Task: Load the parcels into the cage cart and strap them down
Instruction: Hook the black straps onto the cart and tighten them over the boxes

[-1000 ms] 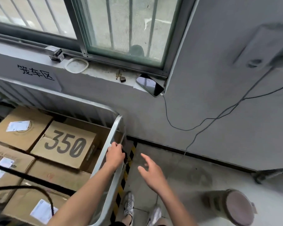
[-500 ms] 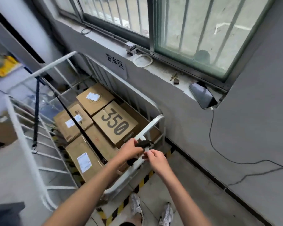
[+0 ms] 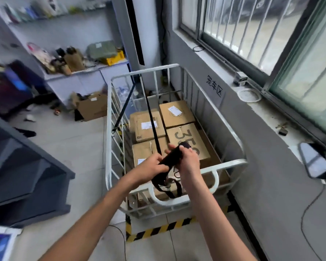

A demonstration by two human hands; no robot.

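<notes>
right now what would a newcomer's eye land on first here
In the middle of the view, the left hand and right hand grip a bunched black strap above the near end of the white cage cart. Below them, cardboard parcels fill the cart. The box marked 350 lies on the window side, and a straight run of strap crosses toward the far rail.

Cage cart point(image 3: 231, 163) top was open, but strap point(image 3: 151, 117) ran lengthwise across it, splitting access. Parcels point(image 3: 177, 113) covered the bottom. Wall point(image 3: 262, 166) stood close on cart's rt side; floor point(image 3: 79, 147) on lt was free.
</notes>
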